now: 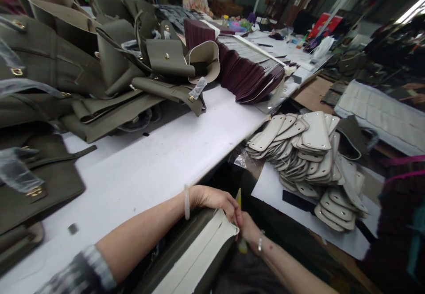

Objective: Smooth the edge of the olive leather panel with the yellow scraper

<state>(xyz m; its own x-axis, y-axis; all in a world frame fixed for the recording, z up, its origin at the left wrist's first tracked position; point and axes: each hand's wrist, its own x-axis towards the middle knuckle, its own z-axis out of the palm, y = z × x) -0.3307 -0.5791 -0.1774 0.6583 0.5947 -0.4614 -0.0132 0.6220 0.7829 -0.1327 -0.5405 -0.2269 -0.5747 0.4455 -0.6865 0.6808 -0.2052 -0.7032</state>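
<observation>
Bag pile (83, 63) left on table (159, 152); cut pcs (305, 152) right, below edge.

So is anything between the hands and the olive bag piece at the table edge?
No. The left hand rests directly on the olive bag piece; the right hand touches its end, pinching a yellowish tool.

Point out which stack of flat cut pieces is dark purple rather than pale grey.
The fanned dark purple stack lying on the white table, far from the hands. The pale grey rounded pieces are heaped off the table's edge, lower right.
</observation>
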